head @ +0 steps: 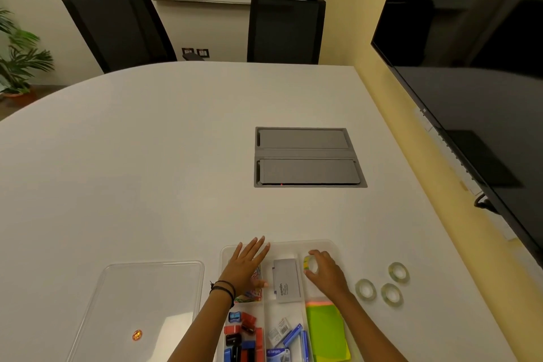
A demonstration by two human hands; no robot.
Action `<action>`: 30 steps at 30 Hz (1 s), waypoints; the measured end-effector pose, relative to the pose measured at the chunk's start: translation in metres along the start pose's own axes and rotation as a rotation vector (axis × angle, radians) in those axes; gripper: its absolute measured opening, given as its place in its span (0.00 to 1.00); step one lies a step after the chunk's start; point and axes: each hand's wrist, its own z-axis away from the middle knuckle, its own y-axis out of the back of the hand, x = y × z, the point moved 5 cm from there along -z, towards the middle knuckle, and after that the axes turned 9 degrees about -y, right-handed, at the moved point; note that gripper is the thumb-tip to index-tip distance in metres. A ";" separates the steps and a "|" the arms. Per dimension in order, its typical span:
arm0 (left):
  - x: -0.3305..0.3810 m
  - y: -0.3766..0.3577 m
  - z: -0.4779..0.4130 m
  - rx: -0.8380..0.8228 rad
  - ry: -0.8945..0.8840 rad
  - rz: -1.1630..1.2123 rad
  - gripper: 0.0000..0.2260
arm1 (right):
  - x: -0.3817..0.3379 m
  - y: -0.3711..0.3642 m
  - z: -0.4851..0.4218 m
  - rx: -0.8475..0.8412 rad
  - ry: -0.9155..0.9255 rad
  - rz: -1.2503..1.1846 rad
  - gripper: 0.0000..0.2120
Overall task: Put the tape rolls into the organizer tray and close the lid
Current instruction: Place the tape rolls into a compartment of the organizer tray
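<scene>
Clear lid [141, 303] lies left of the tray [293, 244]; three tape rolls [382, 285] sit right of it. Right hand [326, 273] pinches a yellow tape roll [308, 263] inside the tray's far-right compartment; left hand [246, 267] rests flat, fingers spread, on the tray

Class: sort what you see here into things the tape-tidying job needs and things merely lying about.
Job: organizer tray; clear lid; three tape rolls on table; roll in right hand; left hand.
Lying about: sticky notes; chairs; plant; screen.
</scene>
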 end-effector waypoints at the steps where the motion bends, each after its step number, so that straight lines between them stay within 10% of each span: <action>1: 0.000 0.000 0.000 0.003 -0.002 0.003 0.40 | -0.002 -0.002 0.000 -0.003 0.006 0.028 0.23; 14: 0.000 0.000 0.000 -0.004 0.003 0.027 0.40 | -0.007 -0.014 -0.004 -0.048 0.022 0.183 0.23; 30: 0.001 -0.001 -0.003 -0.037 0.030 -0.013 0.40 | 0.051 0.054 0.015 0.186 -0.035 -0.500 0.12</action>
